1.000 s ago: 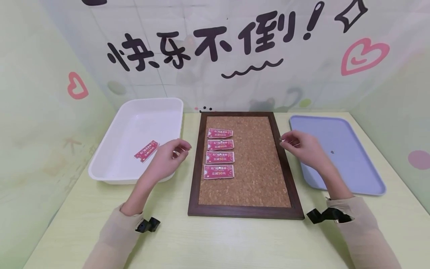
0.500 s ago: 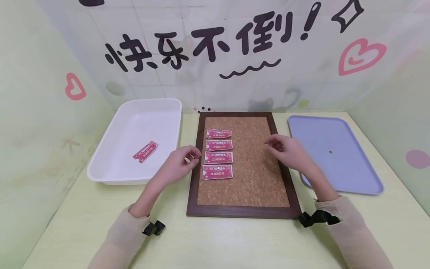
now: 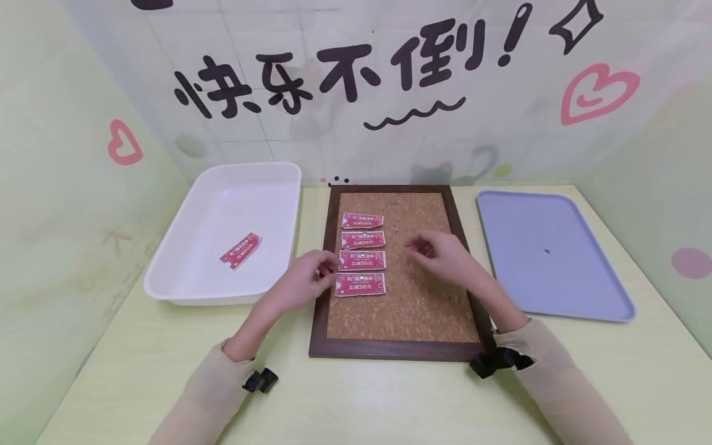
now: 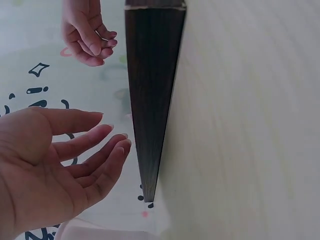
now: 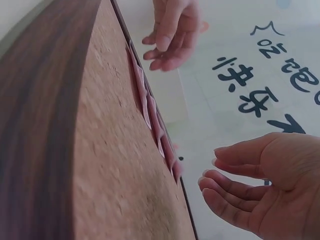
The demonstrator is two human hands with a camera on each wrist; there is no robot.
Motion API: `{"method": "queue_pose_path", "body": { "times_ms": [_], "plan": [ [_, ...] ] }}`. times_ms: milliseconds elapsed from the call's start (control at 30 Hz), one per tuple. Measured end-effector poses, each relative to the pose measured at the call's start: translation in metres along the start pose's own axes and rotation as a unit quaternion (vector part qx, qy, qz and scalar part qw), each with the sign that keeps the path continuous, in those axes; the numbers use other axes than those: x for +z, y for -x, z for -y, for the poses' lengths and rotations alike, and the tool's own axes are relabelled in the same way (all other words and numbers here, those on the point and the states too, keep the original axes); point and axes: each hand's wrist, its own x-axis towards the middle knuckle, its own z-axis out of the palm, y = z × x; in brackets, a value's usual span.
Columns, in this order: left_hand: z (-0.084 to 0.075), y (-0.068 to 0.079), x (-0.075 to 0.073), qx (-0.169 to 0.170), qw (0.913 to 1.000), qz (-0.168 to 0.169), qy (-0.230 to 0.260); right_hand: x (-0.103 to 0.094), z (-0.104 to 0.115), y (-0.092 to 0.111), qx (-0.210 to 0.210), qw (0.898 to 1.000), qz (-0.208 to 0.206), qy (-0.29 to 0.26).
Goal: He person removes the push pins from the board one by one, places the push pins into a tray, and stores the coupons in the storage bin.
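Observation:
A cork board (image 3: 423,318) with a dark wooden frame lies on the table. Several pink coupons (image 3: 360,285) form a column along its left side, each with a small pale pin near its top. My left hand (image 3: 303,281) hovers at the frame's left edge beside the lower coupons, fingers loosely bent. Above the right part of the cork is my right hand (image 3: 447,259), thumb and fingers apart in the right wrist view, where the coupons (image 5: 152,117) stand slightly off the cork. I see nothing in either hand.
To the left stands a white plastic bin (image 3: 180,253) with one loose pink coupon (image 3: 241,250) inside. On the right, a flat blue tray (image 3: 556,216) bears a tiny metallic object (image 3: 547,251). A printed wall sheet (image 3: 334,142) rises behind the table.
Both hands have moved inward over the board: the left from beside the bin to the frame's left edge, the right from the frame's right edge to above the cork. Coupons stay in place.

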Motion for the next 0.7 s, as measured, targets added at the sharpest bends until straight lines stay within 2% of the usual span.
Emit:
{"method": "queue_pose_path", "body": {
  "times_ms": [200,400,700],
  "plan": [
    [-0.002,-0.001,0.0,-0.021,0.9997,0.007,0.005,0.013,0.014,-0.007,-0.019,0.999,0.029,0.0],
    [0.003,-0.003,0.0,-0.035,0.9991,0.02,0.016,0.027,0.026,-0.014,-0.027,0.997,0.077,-0.013],
    [0.008,-0.005,0.0,-0.042,0.9981,0.044,0.014,0.048,0.029,-0.025,-0.022,0.992,0.121,-0.02]
  ]
}}
